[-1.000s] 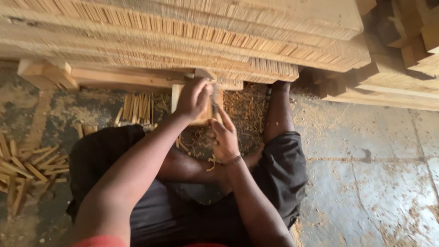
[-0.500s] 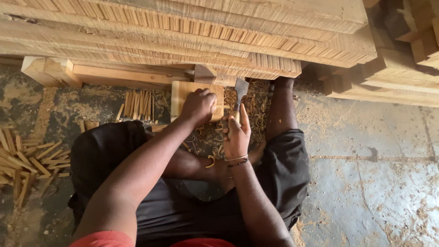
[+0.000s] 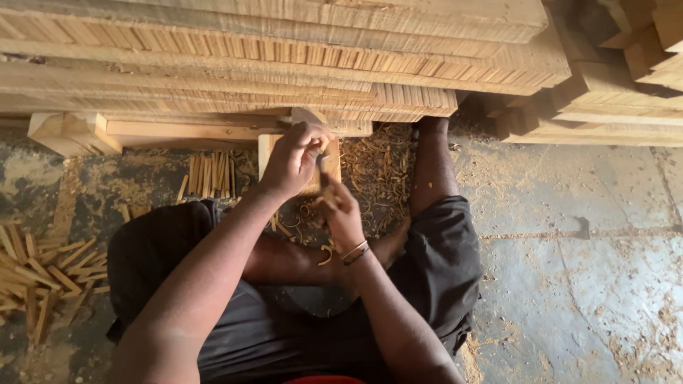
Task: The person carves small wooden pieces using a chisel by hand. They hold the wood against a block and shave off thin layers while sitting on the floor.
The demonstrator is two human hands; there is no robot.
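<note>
The left hand (image 3: 292, 160) pinches a small stick on the wood block (image 3: 268, 146) while the right hand (image 3: 340, 213) grips a blade to shave it, which looks like careful, small cuts.

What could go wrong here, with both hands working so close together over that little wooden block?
The left hand and right hand nearly touch above the wooden block, so a slip of whatever they grip could nick a finger; the tool itself is hidden. A bare leg stretches right beside the work, within reach of a slip. Curled shavings litter the floor around it, and might be slippery or hide sharp splinters.
</note>
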